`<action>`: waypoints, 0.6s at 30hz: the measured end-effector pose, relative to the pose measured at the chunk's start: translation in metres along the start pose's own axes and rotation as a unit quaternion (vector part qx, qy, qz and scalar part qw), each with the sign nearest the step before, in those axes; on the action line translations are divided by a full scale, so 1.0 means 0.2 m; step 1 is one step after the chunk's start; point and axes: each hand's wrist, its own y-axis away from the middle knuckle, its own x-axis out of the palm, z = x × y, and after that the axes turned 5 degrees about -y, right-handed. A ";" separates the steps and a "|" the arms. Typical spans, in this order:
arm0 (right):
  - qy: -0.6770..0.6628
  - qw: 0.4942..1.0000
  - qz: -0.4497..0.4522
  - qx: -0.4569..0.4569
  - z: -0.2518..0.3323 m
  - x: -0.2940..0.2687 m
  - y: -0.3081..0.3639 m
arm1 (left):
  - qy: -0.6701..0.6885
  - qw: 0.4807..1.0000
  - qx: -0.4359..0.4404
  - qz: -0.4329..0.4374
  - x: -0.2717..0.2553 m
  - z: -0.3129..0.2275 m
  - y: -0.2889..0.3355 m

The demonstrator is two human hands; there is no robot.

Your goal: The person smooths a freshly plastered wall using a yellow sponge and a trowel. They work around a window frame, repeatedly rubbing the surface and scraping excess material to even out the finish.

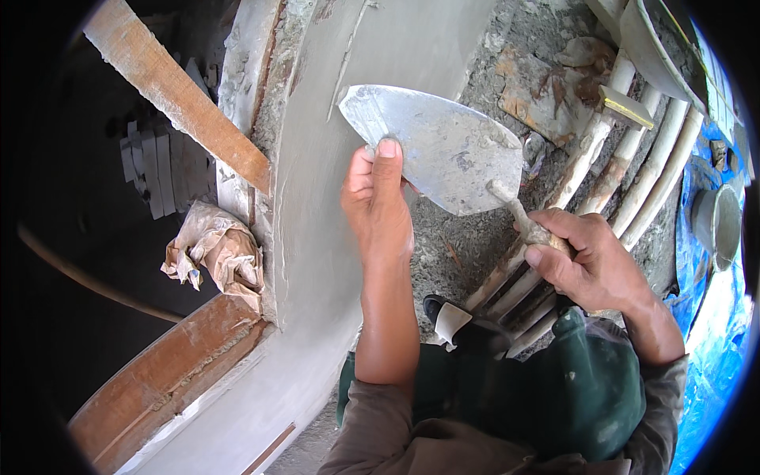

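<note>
Right hand: the right hand (586, 261) is closing fully around the trowel's mortar-crusted handle, sitting at about four o'clock from the picture's centre.
Left hand: the left hand (378, 202) is resting near the centre, fingers curled loosely, thumb and fingertips pressing on the blade's lower left edge; it is gripping nothing else.
Trowel: the trowel (439, 146) is lying with its broad grey blade facing the camera, smeared with dried mortar, its blunt end pointing toward eleven o'clock and its handle running toward four o'clock.
Plastered surface: the smooth grey plaster band (317, 237) is curving from twelve o'clock down to seven o'clock, just left of the left hand.
Wooden plank: a plank (178, 91) is slanting at ten o'clock.
Crumpled paper: a wad of paper (214, 249) is sitting at nine o'clock beside the plaster.
Poles: pale poles (633, 158) are lying side by side at two o'clock, behind the right hand.
Blue sheet: a blue tarpaulin (712, 332) is showing at the three o'clock rim.
</note>
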 end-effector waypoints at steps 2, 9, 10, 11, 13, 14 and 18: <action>-0.025 0.999 -0.007 0.026 0.01 -0.01 -0.02 | -0.021 1.000 -0.002 0.007 0.04 -0.01 -0.07; -0.012 0.998 -0.032 0.044 0.04 -0.02 -0.07 | -0.048 0.999 0.015 0.012 0.08 -0.03 -0.15; -0.014 0.998 -0.031 0.051 0.04 -0.02 -0.07 | -0.050 0.999 0.016 0.012 0.07 -0.03 -0.15; -0.016 0.998 -0.030 0.058 0.04 -0.02 -0.07 | -0.050 0.999 0.016 0.013 0.07 -0.03 -0.15; -0.011 0.999 -0.031 0.042 0.03 -0.02 -0.08 | -0.052 0.998 0.017 0.015 0.07 -0.02 -0.16; -0.009 0.999 -0.032 0.035 0.03 -0.02 -0.08 | -0.049 0.999 0.017 0.014 0.07 -0.02 -0.16; -0.016 0.999 -0.028 0.026 0.03 -0.01 -0.08 | -0.045 0.999 0.016 0.011 0.06 -0.02 -0.15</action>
